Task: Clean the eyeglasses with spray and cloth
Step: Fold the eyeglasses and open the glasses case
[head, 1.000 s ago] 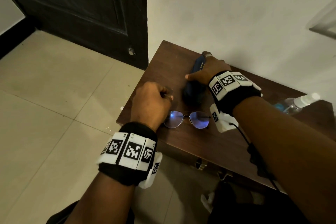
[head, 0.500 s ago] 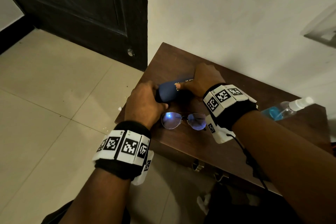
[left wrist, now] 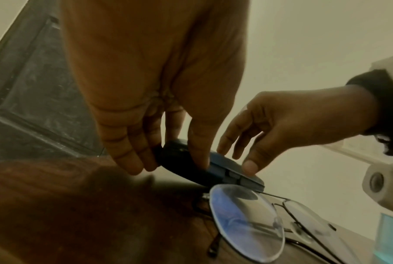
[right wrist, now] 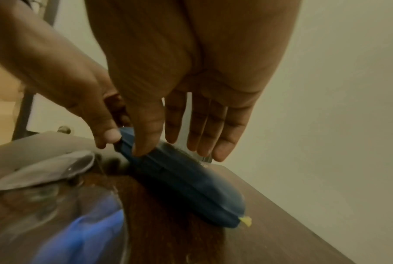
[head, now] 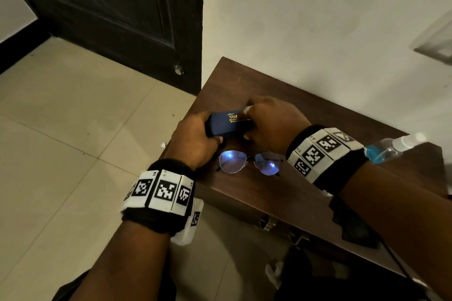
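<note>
I judge I'm only at the start: my left hand point(head: 195, 139) grips one end of the blue glasses case point(head: 228, 123), thumb on the near side and fingers round the far side, while my right hand point(head: 271, 122) pinches the other end between thumb and fingers, so both hands are clamped on the case, which sits low over the bench point(head: 281, 198). The case looks closed to me, and a yellow scrap point(right wrist: 246, 220) pokes from its end in the right wrist view; that may be the cloth, but I can't tell. The eyeglasses point(head: 248, 162) lie folded on the bench just nearer me than both hands, untouched and apparently unsprayed. The spray bottle point(head: 391, 149), with blue liquid, lies just beyond my right wrist, partly covered by the wristband. So opening the case, getting the cloth, spraying and wiping all seem left to do. The case's gold lettering is half hidden by my right thumb, and whether the lenses are dirty is lost in the blue glare.
</note>
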`<state>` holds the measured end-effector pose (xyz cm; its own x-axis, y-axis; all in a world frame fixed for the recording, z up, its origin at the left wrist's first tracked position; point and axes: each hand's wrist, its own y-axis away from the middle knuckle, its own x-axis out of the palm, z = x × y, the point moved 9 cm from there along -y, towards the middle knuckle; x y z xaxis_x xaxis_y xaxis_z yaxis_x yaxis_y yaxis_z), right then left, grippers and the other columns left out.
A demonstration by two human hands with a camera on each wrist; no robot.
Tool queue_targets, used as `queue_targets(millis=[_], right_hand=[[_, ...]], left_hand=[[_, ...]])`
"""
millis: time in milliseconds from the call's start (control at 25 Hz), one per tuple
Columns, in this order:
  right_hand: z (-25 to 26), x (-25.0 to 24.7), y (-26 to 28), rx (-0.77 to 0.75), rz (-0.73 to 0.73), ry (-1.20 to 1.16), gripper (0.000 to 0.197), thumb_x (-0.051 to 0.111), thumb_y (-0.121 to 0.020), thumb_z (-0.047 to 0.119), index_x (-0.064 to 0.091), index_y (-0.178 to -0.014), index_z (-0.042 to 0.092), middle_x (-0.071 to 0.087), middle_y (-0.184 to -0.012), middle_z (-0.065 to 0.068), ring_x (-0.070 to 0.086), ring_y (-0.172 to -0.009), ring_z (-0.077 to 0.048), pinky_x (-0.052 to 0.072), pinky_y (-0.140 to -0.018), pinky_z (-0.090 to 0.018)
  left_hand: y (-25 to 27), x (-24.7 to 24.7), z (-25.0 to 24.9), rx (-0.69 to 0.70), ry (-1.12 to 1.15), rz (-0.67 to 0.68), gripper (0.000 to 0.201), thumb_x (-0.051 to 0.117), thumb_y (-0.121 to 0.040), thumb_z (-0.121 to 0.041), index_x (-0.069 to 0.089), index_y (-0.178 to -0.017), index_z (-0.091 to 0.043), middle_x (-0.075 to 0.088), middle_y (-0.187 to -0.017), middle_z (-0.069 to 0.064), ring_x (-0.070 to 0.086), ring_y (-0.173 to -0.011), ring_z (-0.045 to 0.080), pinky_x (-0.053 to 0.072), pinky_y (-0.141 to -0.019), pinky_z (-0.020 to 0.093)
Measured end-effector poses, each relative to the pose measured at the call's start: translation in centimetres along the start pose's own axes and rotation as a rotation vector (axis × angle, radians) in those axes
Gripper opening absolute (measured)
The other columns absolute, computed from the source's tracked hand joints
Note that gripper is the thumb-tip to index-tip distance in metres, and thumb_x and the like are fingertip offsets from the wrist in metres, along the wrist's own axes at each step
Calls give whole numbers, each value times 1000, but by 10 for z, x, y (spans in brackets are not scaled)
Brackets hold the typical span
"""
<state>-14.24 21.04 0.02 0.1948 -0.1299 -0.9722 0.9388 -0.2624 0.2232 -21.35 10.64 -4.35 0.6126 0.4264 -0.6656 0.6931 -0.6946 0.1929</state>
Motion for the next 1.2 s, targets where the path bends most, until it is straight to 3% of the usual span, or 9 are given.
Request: queue_targets(millis=[160,240,360,480,640,800,920,1040,1200], right_hand=[[6,4,-1,-76,3,113,34,63,-88,33,58,-119,20,58,-115,0,55,-107,-22,42,-76,-31],[6,4,-3,-82,-3,154,32,59,-90,33,57,-119,20,58,-114,0,55,-106,-22,43,-75,-31],[7,4,-2,-116,0,197,31,50,-95,33,57,-120,17,59,-116,-1,54,-107,-22,37,-72,-28],[7,5,0,-146,0,246,32,44,-97,32,59,-120,16,62,-115,-3,56,-105,-23,36,-71,-28],[6,8,0,-161,23,274,30,43,-95,34,61,-114,19,66,-108,-2,58,-99,-24,35,-66,-27],[-5,-6,-2,-95,28,132,31,49,-91,36,63,-118,29,69,-106,1,61,-98,-25,49,-74,-32],[-18,-20,-10,-5,-11,5,28,56,-91,31,66,-116,31,67,-114,0,59,-105,-26,49,-83,-35],[-38,-29,-27,126,-116,-85,21,62,-88,31,71,-107,28,66,-112,-10,59,-103,-33,47,-83,-36],[-52,-18,-47,218,-144,-143,18,65,-87,27,73,-103,26,64,-112,-14,58,-104,-36,48,-86,-38]], left_hand=[[-1,4,0,-2,32,29,43,66,-85,-23,54,-126,-18,63,-119,5,58,-106,22,37,-83,23],[0,5,-2,-3,39,37,44,68,-84,-24,54,-125,-17,63,-114,3,57,-97,18,38,-79,20],[-1,5,-2,-11,46,17,44,73,-79,-28,59,-118,-15,62,-100,0,49,-81,10,35,-64,15],[-1,4,1,-52,80,-36,44,75,-77,-26,61,-117,-15,66,-106,5,51,-84,12,38,-74,22],[1,4,6,-122,188,-87,51,80,-71,-19,62,-119,-17,67,-111,5,54,-89,11,41,-80,22],[2,3,11,-155,214,-98,48,83,-66,-16,66,-111,-16,70,-103,4,58,-84,13,43,-77,23],[3,3,12,-149,231,-117,49,86,-63,-14,68,-108,-17,71,-101,3,63,-87,15,43,-76,21],[4,3,9,-122,251,-131,53,85,-63,-10,67,-111,-19,71,-103,2,61,-85,11,44,-76,20],[6,2,6,-74,236,-142,50,85,-63,-9,70,-109,-20,73,-99,0,62,-82,9,44,-78,18]])
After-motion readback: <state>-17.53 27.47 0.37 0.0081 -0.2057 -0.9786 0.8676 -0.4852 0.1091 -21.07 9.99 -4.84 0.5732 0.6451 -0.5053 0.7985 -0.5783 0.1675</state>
